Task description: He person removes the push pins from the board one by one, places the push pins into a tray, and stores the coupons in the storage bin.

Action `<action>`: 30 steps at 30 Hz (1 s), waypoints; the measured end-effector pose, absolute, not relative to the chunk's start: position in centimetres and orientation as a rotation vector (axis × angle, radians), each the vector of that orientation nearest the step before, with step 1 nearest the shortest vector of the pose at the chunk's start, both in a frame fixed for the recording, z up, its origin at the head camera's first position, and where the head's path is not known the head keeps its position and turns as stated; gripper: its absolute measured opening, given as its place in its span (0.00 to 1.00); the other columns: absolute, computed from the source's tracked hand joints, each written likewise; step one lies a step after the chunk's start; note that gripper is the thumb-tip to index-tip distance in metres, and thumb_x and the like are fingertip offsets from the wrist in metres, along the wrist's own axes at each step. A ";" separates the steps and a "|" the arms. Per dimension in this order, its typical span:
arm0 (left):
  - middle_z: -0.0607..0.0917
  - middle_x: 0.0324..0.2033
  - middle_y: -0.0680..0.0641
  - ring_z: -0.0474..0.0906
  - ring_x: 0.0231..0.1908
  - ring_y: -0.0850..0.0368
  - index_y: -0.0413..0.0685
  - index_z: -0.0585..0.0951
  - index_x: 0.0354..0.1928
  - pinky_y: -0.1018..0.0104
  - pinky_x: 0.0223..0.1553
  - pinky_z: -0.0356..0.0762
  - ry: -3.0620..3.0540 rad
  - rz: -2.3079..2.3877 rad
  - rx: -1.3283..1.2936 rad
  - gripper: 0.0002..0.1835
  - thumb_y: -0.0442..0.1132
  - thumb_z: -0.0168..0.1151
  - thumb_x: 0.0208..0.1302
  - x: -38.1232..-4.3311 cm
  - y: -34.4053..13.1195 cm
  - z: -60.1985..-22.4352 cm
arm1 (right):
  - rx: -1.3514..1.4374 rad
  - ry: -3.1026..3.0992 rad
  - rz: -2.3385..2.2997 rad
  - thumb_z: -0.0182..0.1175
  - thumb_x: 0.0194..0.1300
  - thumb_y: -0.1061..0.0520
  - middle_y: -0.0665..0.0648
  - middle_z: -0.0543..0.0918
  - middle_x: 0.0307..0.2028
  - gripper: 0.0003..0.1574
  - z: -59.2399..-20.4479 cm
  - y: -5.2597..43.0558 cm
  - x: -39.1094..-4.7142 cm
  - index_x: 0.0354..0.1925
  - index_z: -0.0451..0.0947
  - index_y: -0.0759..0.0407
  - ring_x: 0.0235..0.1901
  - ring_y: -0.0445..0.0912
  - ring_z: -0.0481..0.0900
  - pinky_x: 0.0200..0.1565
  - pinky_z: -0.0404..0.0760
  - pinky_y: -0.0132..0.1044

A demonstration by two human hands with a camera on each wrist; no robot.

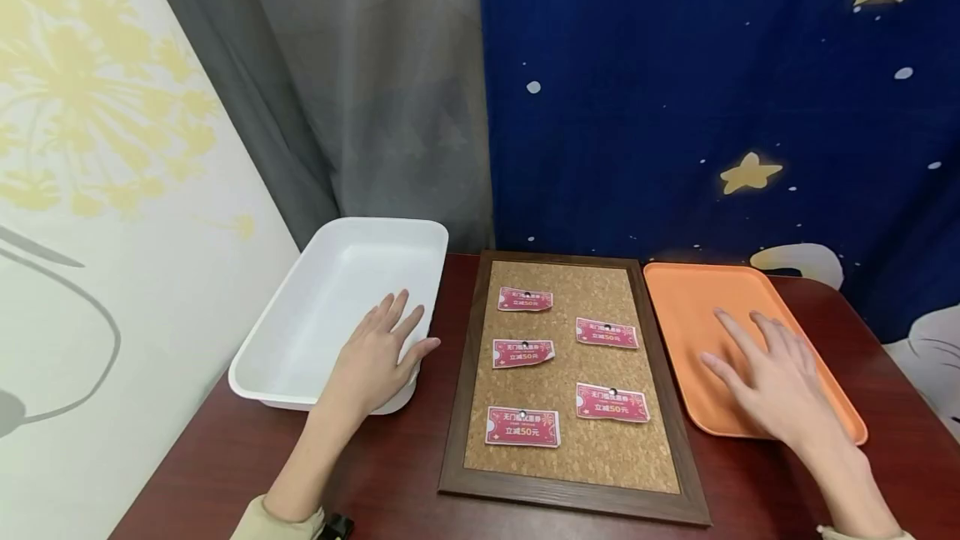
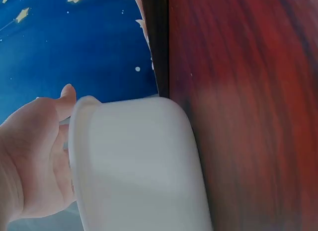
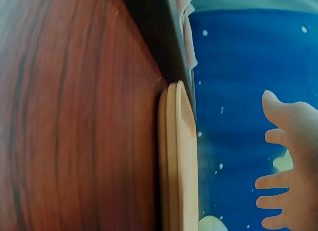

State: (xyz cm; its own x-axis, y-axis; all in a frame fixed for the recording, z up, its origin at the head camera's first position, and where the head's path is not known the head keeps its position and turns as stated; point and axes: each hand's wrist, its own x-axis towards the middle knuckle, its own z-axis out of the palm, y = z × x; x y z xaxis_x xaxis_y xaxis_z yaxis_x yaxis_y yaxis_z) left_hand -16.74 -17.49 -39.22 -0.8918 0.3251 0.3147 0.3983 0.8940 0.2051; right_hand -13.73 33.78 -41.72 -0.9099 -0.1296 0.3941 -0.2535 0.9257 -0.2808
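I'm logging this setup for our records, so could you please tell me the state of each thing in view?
White tub: upright, uncovered
Orange tray: lying flat, face up
Corkboard: lying flat, face up
Five coupons: each pinned to the corkboard
Middle-left coupon: pinned, its lower right corner bent or torn
Left hand: outstretched over the tub, holding nothing
Right hand: outstretched over the tray, holding nothing
Blue curtain: hanging

blue star curtain [image 1: 622, 123] | grey curtain [image 1: 397, 90] | flower-print wall [image 1: 82, 90] | dark-red table [image 1: 397, 473]
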 end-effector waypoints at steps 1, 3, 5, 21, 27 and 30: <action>0.67 0.71 0.34 0.59 0.72 0.35 0.41 0.76 0.67 0.44 0.70 0.57 -2.784 -0.396 -0.550 0.33 0.58 0.58 0.71 -16.7 -17.3 -39.2 | 0.289 -2.710 0.470 0.60 0.71 0.40 0.80 0.59 0.67 0.43 -41.6 33.6 -13.7 0.76 0.60 0.50 0.65 0.76 0.54 0.62 0.46 0.75; 0.67 0.71 0.34 0.60 0.72 0.36 0.40 0.77 0.66 0.45 0.70 0.58 -2.777 -0.418 -0.565 0.33 0.58 0.58 0.71 -16.6 -17.0 -39.2 | 0.305 -2.708 0.479 0.61 0.71 0.40 0.80 0.60 0.67 0.43 -41.4 33.1 -13.7 0.76 0.60 0.50 0.65 0.77 0.55 0.60 0.48 0.75; 0.68 0.70 0.34 0.61 0.71 0.37 0.40 0.77 0.65 0.46 0.70 0.59 -2.764 -0.445 -0.582 0.32 0.58 0.59 0.71 -16.5 -16.7 -39.3 | 0.327 -2.700 0.492 0.61 0.70 0.41 0.80 0.61 0.66 0.43 -41.1 32.5 -13.6 0.76 0.61 0.50 0.64 0.77 0.56 0.60 0.50 0.75; 0.75 0.64 0.33 0.74 0.63 0.39 0.38 0.80 0.60 0.47 0.62 0.71 -2.695 -0.640 -0.747 0.25 0.50 0.61 0.73 -15.9 -14.1 -39.7 | 0.389 -2.817 0.674 0.58 0.73 0.40 0.74 0.60 0.70 0.41 -39.7 27.7 -13.2 0.77 0.59 0.46 0.67 0.76 0.56 0.56 0.54 0.77; 0.79 0.60 0.34 0.77 0.59 0.39 0.38 0.80 0.59 0.47 0.60 0.74 -2.727 -0.673 -0.784 0.22 0.47 0.62 0.72 -15.6 -13.2 -39.8 | 0.450 -2.811 0.703 0.59 0.73 0.40 0.71 0.63 0.69 0.39 -39.9 26.1 -13.2 0.76 0.62 0.46 0.66 0.72 0.60 0.56 0.59 0.76; 0.81 0.57 0.36 0.79 0.57 0.41 0.37 0.81 0.58 0.49 0.58 0.76 -2.731 -0.680 -0.805 0.21 0.45 0.63 0.72 -15.5 -12.6 -39.9 | 0.479 -2.804 0.717 0.60 0.72 0.40 0.70 0.65 0.68 0.39 -40.1 25.4 -13.1 0.75 0.63 0.50 0.66 0.70 0.62 0.57 0.62 0.73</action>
State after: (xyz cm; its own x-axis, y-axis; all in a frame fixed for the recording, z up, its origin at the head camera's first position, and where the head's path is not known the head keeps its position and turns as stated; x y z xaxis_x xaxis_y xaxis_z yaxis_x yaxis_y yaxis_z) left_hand -15.54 -12.63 -39.93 -0.8276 0.4578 0.3249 0.5566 0.7439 0.3697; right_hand -13.15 25.37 -40.15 -0.9256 -0.2581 0.2768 -0.3593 0.8291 -0.4284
